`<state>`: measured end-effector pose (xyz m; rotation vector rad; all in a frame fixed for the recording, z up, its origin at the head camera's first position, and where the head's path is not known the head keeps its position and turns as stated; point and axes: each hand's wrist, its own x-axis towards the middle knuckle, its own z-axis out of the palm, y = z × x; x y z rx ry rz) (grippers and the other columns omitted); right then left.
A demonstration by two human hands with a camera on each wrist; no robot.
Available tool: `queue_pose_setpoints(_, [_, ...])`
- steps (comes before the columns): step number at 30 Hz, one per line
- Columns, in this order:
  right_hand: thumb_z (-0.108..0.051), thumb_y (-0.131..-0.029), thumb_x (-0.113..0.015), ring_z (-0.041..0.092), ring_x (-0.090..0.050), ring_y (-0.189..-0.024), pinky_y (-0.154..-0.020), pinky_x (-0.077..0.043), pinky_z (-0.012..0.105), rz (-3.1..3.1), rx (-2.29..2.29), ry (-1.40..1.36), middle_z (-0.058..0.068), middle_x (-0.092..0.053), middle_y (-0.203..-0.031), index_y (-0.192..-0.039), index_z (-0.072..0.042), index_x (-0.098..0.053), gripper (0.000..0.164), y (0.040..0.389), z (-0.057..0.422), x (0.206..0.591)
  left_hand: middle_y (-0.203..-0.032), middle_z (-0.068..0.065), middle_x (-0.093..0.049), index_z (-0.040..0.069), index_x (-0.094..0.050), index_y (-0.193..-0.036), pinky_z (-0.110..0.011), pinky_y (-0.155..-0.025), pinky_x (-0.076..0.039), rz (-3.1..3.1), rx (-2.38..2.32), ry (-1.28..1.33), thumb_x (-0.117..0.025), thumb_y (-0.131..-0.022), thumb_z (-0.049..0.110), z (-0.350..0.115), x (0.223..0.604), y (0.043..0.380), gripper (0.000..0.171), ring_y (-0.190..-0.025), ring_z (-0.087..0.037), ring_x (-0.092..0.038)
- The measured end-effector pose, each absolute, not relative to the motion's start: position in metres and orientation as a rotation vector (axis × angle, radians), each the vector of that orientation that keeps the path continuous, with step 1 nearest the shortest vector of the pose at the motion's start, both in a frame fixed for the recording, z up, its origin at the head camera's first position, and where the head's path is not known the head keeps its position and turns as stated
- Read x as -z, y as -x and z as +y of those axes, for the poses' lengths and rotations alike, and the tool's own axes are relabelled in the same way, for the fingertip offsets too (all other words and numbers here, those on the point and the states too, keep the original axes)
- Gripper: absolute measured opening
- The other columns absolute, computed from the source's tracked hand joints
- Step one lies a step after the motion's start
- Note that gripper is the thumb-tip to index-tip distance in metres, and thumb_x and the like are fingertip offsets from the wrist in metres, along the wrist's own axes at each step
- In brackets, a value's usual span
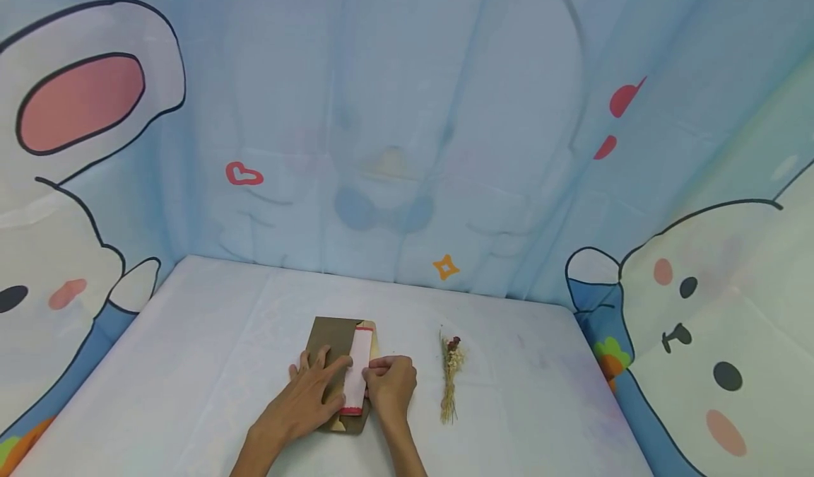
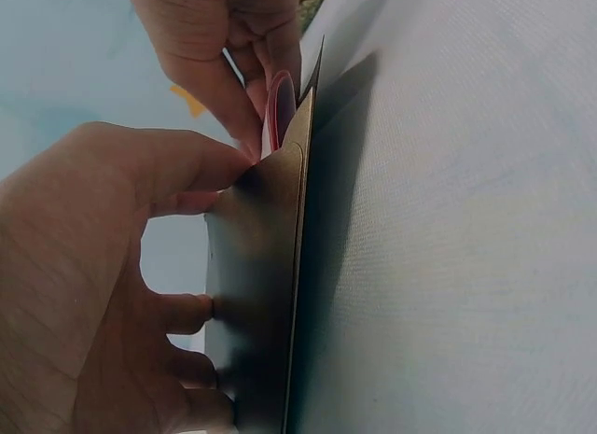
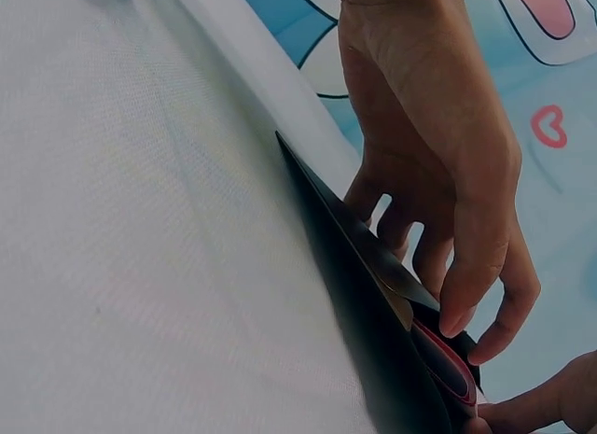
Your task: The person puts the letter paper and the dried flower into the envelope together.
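Note:
A dark brown card point(image 1: 327, 332), with tan showing along its right side, lies flat on the white-covered table. Along its right part is a pale pink paper strip point(image 1: 357, 378) with red ends; the right wrist view shows its end point(image 3: 446, 364) as a folded-over loop. My left hand point(image 1: 302, 399) rests on the card with spread fingers, its index finger and thumb touching the strip. My right hand point(image 1: 391, 385) pinches the strip's right edge between thumb and bent fingers. In the left wrist view the card point(image 2: 252, 257) appears edge-on beneath the left fingertips.
A small bunch of dried flowers point(image 1: 450, 374) with dark red heads lies right of my right hand. A blue curtain point(image 1: 394, 109) with cartoon animals hangs behind the table and along both sides. White cloth point(image 1: 540, 392) covers the table.

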<state>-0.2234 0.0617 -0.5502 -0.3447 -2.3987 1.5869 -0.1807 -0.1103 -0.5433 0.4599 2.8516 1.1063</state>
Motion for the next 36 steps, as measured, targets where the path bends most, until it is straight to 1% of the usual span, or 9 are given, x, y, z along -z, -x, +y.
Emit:
queue_pose_setpoints(6, [0.012,-0.08,-0.081,0.01,-0.062,-0.041,-0.043,-0.056,0.027,-2.394,-1.59,0.316,0.009,-0.073,-0.063,-0.079,0.004,-0.079,0.009,0.222,0.059,0.547,-0.174,-0.033,-0.032,0.02,-0.05,-0.162,-0.087,-0.121,-0.021,2.846,-1.11,-0.47,-0.066,-0.105,0.035,-0.111,0.542,0.18,0.061,-0.154,-0.077,-0.019])
queue_pose_setpoints(15, [0.015,-0.08,-0.079,0.008,-0.059,-0.041,-0.042,-0.055,0.026,-2.417,-1.583,0.255,0.009,-0.071,-0.062,-0.08,0.006,-0.079,0.009,0.222,0.055,0.548,-0.174,-0.033,-0.032,0.019,-0.051,-0.161,-0.087,-0.121,-0.02,2.851,-1.108,-0.479,-0.065,-0.104,0.033,-0.11,0.545,0.181,0.06,-0.155,-0.075,-0.019])
queue_pose_setpoints(22, [0.015,-0.078,-0.079,0.005,-0.058,-0.042,-0.041,-0.053,0.024,-2.411,-1.542,0.207,0.007,-0.07,-0.061,-0.078,0.006,-0.079,0.009,0.222,0.053,0.548,-0.175,-0.032,-0.031,0.02,-0.052,-0.162,-0.086,-0.123,-0.019,2.838,-1.125,-0.471,-0.066,-0.103,0.03,-0.109,0.544,0.181,0.062,-0.158,-0.071,-0.019])
queue_pose_setpoints(26, [0.014,-0.077,-0.079,0.004,-0.058,-0.043,-0.042,-0.053,0.023,-2.42,-1.538,0.172,0.006,-0.072,-0.061,-0.079,0.005,-0.08,0.009,0.223,0.051,0.55,-0.175,-0.033,-0.031,0.019,-0.051,-0.162,-0.087,-0.121,-0.021,2.837,-1.123,-0.478,-0.066,-0.103,0.032,-0.11,0.543,0.181,0.063,-0.156,-0.074,-0.019])
queue_pose_setpoints(30, [0.017,-0.078,-0.077,0.008,-0.062,-0.042,-0.043,-0.054,0.023,-2.44,-1.576,0.138,0.009,-0.074,-0.063,-0.082,0.007,-0.081,0.011,0.223,0.049,0.549,-0.174,-0.034,-0.032,0.018,-0.05,-0.162,-0.088,-0.119,-0.023,2.845,-1.114,-0.49,-0.065,-0.103,0.034,-0.111,0.542,0.181,0.064,-0.153,-0.077,-0.02])
queue_pose_setpoints(33, [0.018,-0.079,-0.076,0.01,-0.065,-0.043,-0.043,-0.055,0.023,-2.442,-1.616,0.122,0.01,-0.075,-0.064,-0.084,0.008,-0.081,0.013,0.222,0.048,0.548,-0.174,-0.034,-0.032,0.018,-0.05,-0.163,-0.088,-0.119,-0.023,2.848,-1.107,-0.491,-0.065,-0.104,0.035,-0.111,0.544,0.181,0.064,-0.153,-0.078,-0.019])
queue_pose_setpoints(36, [0.018,-0.079,-0.076,0.01,-0.065,-0.045,-0.044,-0.055,0.022,-2.443,-1.624,0.114,0.011,-0.075,-0.065,-0.084,0.008,-0.082,0.013,0.222,0.047,0.546,-0.174,-0.033,-0.032,0.018,-0.049,-0.164,-0.088,-0.119,-0.023,2.852,-1.101,-0.486,-0.065,-0.104,0.035,-0.112,0.543,0.181,0.064,-0.153,-0.077,-0.019])
